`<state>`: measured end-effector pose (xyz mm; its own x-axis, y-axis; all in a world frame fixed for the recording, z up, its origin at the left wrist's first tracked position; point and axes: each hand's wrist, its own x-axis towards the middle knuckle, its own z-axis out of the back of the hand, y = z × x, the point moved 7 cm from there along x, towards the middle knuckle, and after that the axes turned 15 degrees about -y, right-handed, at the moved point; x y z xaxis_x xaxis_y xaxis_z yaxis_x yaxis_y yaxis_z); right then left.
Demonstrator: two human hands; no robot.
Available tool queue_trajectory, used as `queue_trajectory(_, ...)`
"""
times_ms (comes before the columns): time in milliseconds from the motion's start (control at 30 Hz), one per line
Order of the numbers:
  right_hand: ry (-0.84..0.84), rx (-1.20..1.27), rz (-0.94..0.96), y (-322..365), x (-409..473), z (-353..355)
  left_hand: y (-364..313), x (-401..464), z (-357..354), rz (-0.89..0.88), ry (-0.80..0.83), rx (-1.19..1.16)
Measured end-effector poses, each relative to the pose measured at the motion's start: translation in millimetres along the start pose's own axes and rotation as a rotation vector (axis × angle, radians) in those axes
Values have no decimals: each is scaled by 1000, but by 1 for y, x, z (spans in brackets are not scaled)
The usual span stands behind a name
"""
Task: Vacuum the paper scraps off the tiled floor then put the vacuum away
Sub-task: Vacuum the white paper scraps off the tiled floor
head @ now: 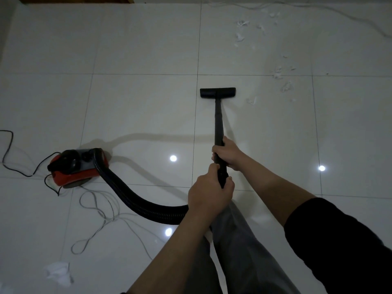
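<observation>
The right hand (228, 154) is wrapped around the straight black plastic vacuum wand (218, 124), fingers curled over it, and the left hand (209, 193) grips the same wand just below, at its near end, thumb and fingers closed round it. From the two hands the wand runs away to the flat black rectangular floor nozzle (217, 93), which sits on the glossy white tiled floor (137, 102) beside a grout line. The small torn white paper scraps (277, 72) lie to the right of the nozzle and beyond it, well apart from the hands; the nearest scrap is just beside the nozzle's right end. A larger crumpled white paper clump (58, 272) lies at the lower left. A ribbed black flexible hose (135, 200) curves from under the left hand to the red and black canister vacuum body (78, 167) on the left. A thin black power cord (8, 149) and a looped grey cable (95, 213) trail on the tiles near the canister. Ceiling lights reflect as bright spots in the floor.
</observation>
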<state>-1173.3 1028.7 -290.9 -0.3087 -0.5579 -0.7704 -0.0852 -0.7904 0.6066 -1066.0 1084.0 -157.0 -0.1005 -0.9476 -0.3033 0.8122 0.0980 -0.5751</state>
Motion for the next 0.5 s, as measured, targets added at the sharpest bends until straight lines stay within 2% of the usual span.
queue_trajectory(500, -15, 22, -20, -63, -69, -43, 58, -79, 23, -41, 39, -6)
